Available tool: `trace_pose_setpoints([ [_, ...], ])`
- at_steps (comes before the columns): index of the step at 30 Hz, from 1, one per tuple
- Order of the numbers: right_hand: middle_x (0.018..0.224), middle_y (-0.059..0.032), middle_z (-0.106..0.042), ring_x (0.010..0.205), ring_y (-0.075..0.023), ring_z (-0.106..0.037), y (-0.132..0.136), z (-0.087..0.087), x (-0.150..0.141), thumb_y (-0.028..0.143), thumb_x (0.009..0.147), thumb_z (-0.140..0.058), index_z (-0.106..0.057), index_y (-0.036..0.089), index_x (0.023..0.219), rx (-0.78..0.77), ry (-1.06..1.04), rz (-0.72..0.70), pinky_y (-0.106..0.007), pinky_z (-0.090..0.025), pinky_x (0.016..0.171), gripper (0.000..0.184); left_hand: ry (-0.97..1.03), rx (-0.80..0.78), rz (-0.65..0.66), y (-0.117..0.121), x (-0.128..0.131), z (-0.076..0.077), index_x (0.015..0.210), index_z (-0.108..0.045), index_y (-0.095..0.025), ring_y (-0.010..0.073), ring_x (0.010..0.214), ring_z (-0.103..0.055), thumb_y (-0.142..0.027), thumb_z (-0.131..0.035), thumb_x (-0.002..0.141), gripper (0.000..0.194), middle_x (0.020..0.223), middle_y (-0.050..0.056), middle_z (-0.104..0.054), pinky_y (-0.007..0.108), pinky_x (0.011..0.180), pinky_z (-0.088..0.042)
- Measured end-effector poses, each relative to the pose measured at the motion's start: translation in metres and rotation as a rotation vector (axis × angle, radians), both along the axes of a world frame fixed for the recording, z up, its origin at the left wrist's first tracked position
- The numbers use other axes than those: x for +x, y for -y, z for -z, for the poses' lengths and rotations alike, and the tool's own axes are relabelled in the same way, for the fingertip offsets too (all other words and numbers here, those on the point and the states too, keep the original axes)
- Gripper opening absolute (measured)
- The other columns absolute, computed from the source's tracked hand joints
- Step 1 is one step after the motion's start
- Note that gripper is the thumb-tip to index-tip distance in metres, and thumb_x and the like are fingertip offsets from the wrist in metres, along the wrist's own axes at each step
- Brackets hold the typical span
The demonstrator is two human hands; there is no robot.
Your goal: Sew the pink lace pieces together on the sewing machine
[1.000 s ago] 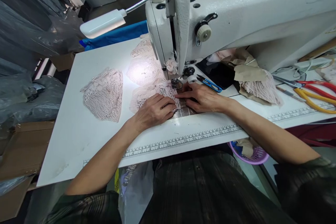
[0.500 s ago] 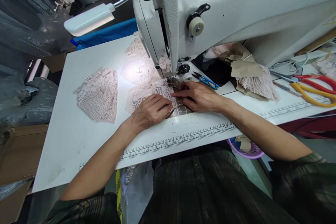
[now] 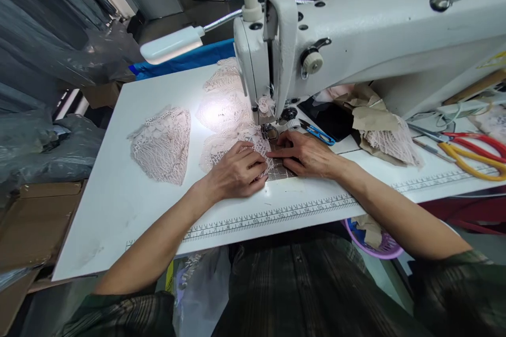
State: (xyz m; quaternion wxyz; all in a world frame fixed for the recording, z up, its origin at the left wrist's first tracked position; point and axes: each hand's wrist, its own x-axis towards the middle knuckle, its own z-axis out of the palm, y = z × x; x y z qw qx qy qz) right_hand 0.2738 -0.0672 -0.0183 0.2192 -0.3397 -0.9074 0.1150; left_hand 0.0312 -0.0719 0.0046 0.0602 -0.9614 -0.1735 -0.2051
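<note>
A pale pink lace piece (image 3: 221,148) lies under the presser foot (image 3: 270,132) of the white sewing machine (image 3: 290,58). My left hand (image 3: 241,171) bears on the lace's near edge, fingers bent and close together over it. From the right, my right hand (image 3: 304,154) reaches to the same edge beside the foot. Its index finger points left onto the lace and its other fingers are curled; the fingertips' grip is partly hidden. Behind this piece lies more lace (image 3: 222,108) under the lamp light. A separate lace piece (image 3: 162,145) rests on the table to the left.
Blue thread snips (image 3: 318,132) lie right of the needle area, by a dark flat object (image 3: 332,118). Further right are brown paper with lace (image 3: 389,134) and scissors with red and yellow handles (image 3: 474,155). A ruler strip (image 3: 253,221) runs along the table's front edge.
The camera view has shifted, so the machine and table appear further right and lower. Both hands keep nearly the same place at the lace by the presser foot.
</note>
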Motion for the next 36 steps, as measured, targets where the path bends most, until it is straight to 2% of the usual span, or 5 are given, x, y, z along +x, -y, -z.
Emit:
trace_pose_setpoints([
  [7,0.111,-0.0105,-0.057,0.096,-0.0213,-0.055,0.004,-0.002,-0.004,0.017,0.088,-0.052,-0.070,0.028,0.119,0.001,0.010,0.024,-0.038,-0.049,0.085,0.038,0.004,-0.058,-0.017,-0.002,0.001,0.000,0.088,-0.070,-0.015,0.0195,0.081,-0.064,-0.030,-0.057,0.088,0.020,0.092,0.009,-0.070,0.038,0.080,-0.053],
  [19,0.109,-0.0124,-0.057,0.082,-0.0188,-0.055,0.004,-0.008,-0.012,0.020,0.091,-0.050,-0.068,0.024,0.123,-0.018,0.104,0.140,-0.032,-0.049,0.073,0.037,0.065,-0.097,-0.033,-0.009,-0.004,0.005,0.095,-0.070,-0.016,0.0193,0.082,-0.065,-0.033,-0.060,0.087,0.022,0.096,0.007,-0.071,0.048,0.100,-0.050],
  [26,0.110,-0.0142,-0.060,0.070,-0.0164,-0.053,0.003,-0.014,-0.018,0.026,0.094,-0.047,-0.062,0.022,0.130,0.002,0.234,0.214,-0.027,-0.042,0.059,0.040,0.093,-0.048,-0.064,-0.012,-0.005,0.011,0.098,-0.068,-0.014,0.0200,0.083,-0.066,-0.036,-0.061,0.086,0.027,0.099,0.009,-0.071,0.047,0.097,-0.053],
  [32,0.113,-0.0171,-0.060,0.062,-0.0169,-0.052,0.001,-0.018,-0.025,0.031,0.095,-0.042,-0.060,0.020,0.133,-0.017,0.333,0.286,-0.029,-0.037,0.052,0.043,0.111,-0.039,-0.075,-0.017,-0.005,0.015,0.102,-0.067,-0.013,0.0206,0.087,-0.067,-0.037,-0.060,0.088,0.029,0.101,0.009,-0.071,0.045,0.095,-0.054],
  [36,0.113,-0.0144,-0.057,0.064,-0.0155,-0.054,0.001,-0.015,-0.017,0.028,0.094,-0.043,-0.061,0.021,0.130,-0.103,0.173,0.263,-0.030,-0.043,0.059,0.041,0.119,-0.048,-0.106,-0.016,-0.003,0.015,0.101,-0.068,-0.014,0.0203,0.088,-0.067,-0.039,-0.059,0.089,0.029,0.101,0.009,-0.071,0.046,0.098,-0.051],
])
